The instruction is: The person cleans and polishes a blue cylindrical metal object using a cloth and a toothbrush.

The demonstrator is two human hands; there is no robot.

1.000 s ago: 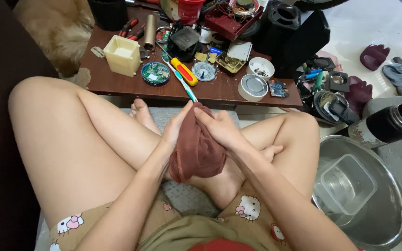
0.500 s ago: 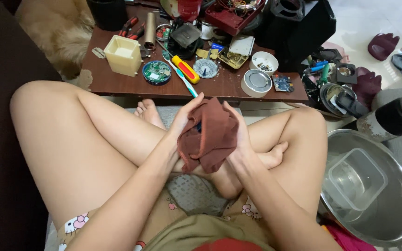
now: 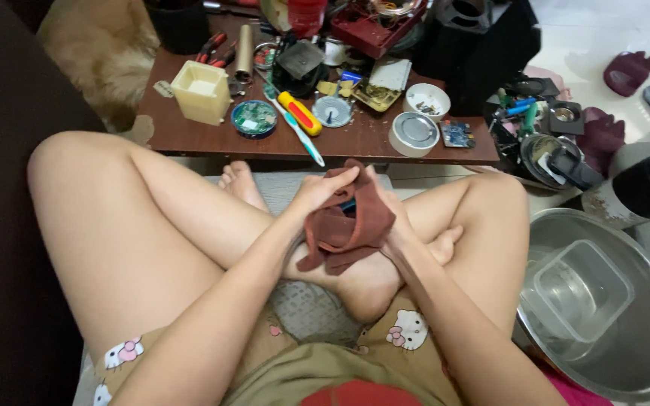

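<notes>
Cluttered low table (image 3: 189, 139) ahead, brown cloth (image 3: 347, 222) bunched between both hands' gripping fingers (image 3: 336, 179)

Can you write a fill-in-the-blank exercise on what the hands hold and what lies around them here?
1. The left hand and right hand together hold a dark red ____.
2. The toothbrush lies on the low brown ____.
3. The clear plastic container sits inside a large metal ____.
4. The person sits with legs ____.

Missing words: cloth; table; basin; crossed
</notes>
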